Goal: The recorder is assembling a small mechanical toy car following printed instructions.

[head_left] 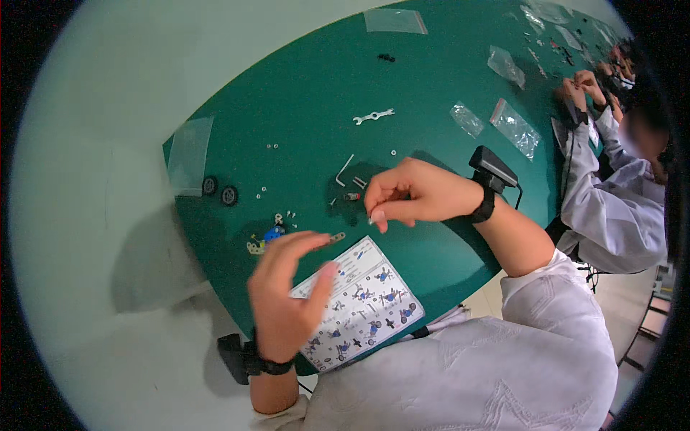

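My right hand (pixel 420 192) is held above the green table, thumb and fingertips pinched on a tiny pale piece too small to name. Over the instruction sheet (pixel 392 287) hovers my left hand (pixel 284 294), its thumb apart from its fingers. A blue part with yellowish perforated strips (pixel 273 234) lies just beyond the left hand, partly hidden by it. At the left fingertips a perforated strip (pixel 337 238) shows; whether they touch it is unclear. Beside the right fingertips lie a small red-and-silver part (pixel 351 196), short metal pins (pixel 359 182) and a hex key (pixel 344 171).
Two black wheels (pixel 228 195) sit at the left, by a clear bag (pixel 190 156). A flat wrench (pixel 374 116) and small black parts (pixel 387 57) lie farther back. More plastic bags (pixel 515 129) are at the right, where another person's hands (pixel 581 87) work.
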Motion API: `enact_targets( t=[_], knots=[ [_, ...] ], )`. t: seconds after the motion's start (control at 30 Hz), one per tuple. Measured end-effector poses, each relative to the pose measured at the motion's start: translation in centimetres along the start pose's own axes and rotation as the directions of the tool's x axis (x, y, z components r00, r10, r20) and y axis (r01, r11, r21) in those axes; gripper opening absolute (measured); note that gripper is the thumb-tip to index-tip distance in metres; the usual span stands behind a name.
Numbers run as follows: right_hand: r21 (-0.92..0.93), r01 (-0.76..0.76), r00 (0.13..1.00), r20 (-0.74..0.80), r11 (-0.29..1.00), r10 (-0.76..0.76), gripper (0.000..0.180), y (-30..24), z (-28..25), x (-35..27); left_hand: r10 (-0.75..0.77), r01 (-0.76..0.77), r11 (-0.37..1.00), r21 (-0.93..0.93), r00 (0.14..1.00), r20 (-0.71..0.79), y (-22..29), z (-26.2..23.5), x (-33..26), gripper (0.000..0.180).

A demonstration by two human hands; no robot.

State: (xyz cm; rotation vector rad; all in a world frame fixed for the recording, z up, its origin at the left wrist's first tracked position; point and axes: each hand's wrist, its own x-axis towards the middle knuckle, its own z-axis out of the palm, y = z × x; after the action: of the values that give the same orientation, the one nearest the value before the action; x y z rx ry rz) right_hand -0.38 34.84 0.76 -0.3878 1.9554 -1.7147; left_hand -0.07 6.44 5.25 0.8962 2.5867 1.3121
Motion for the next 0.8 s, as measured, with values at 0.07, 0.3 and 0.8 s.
enact_targets(
  t=[0.07,0.3,0.8],
  knots=[
    [0.057,0.051,0.998,0.029,0.997,-0.052,0.015,-0.8,1.1,-0.5,-0.017,0.019,0.998,-0.064,0.999,0.033,1.3,1.8,0.3,0.034],
    [0.065,0.250,0.968,0.008,0.966,-0.251,0.008,-0.1,3.5,-0.7,0.116,-0.118,0.992,-0.054,0.992,-0.045,0.0,3.6,-0.9,0.032],
    [0.095,0.073,0.986,0.144,0.993,-0.086,0.013,0.0,3.9,-0.2,0.212,-0.214,0.976,-0.027,0.976,-0.048,-1.7,4.3,-2.0,0.027]
  ],
)
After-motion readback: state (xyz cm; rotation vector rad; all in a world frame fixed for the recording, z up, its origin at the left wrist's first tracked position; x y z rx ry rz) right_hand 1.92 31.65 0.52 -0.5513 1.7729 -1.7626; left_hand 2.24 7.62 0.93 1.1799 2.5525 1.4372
